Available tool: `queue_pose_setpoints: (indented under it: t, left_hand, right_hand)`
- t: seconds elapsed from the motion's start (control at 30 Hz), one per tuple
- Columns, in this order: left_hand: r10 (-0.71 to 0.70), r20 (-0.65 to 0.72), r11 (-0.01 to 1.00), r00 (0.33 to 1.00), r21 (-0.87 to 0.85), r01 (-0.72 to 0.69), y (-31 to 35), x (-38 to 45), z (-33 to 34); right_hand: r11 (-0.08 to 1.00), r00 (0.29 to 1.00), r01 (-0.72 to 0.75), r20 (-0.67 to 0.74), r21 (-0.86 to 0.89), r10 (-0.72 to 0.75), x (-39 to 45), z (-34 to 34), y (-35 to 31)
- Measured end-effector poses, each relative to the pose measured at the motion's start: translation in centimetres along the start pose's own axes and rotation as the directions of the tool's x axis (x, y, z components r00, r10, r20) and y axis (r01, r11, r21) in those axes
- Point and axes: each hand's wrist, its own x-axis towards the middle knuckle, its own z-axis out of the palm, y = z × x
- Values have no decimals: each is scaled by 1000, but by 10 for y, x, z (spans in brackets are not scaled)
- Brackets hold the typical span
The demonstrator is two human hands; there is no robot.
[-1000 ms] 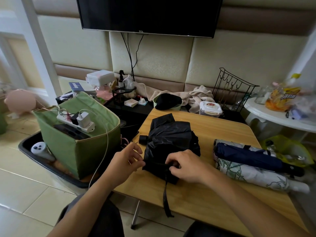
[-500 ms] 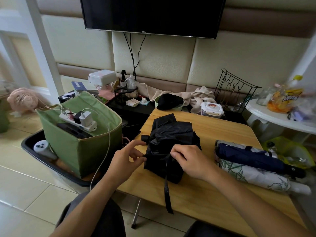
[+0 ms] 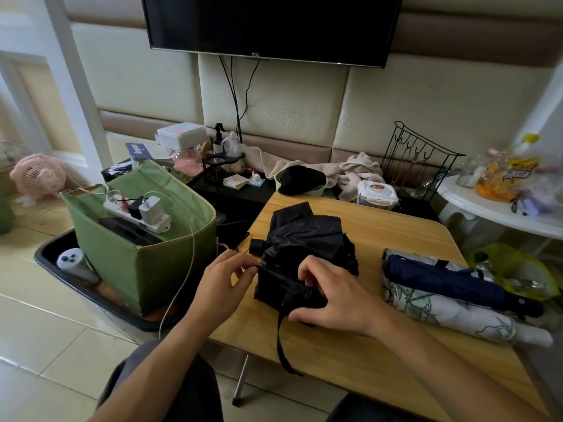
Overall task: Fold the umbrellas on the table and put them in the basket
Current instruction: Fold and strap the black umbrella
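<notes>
You are gathering the black umbrella (image 3: 304, 254) on the tabletop (image 3: 396, 233), with nothing yet in the basket (image 3: 170, 269).

Your left hand (image 3: 222, 287) is pinching a fold of canopy at its near-left edge, fingers (image 3: 246, 266) curled on the cloth; your right hand (image 3: 332, 296) is gripping the bundle from above, thumb tucked under its near end. The strap (image 3: 281, 339) is hanging loose below your right fingers, trailing toward the tabletop's edge. If you are easing either pinch before winding it, the loose pleats are likely to spring open. The navy umbrella (image 3: 451, 278) and the white umbrella (image 3: 451, 312) are lying just right of your right hand; a wide elbow swing could be nudging them off.
</notes>
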Motion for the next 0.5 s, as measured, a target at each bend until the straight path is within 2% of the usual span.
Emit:
queue_pose_setpoints:
  t: [0.1,0.23,0.37,0.4,0.5]
  left_hand:
    - [-10,-27,1000,1000,-7,10,2,1,0]
    - [-26,-67,999,997,-34,23,1,2,-1]
    - [27,35,991,999,-133,-22,2,2,-1]
    - [33,11,991,999,-129,-32,5,2,0]
    - [-29,-208,990,978,-143,-1,13,-5,5]
  right_hand:
    - [1000,998,19,-68,-14,-20,2,6,4]
    - [989,987,-14,-154,150,37,3,3,10]
    - [965,974,-14,-216,260,72,4,-1,11]
    - [963,971,-16,-225,270,79,4,-1,11]
    - [960,970,-27,-224,277,92,4,-2,11]
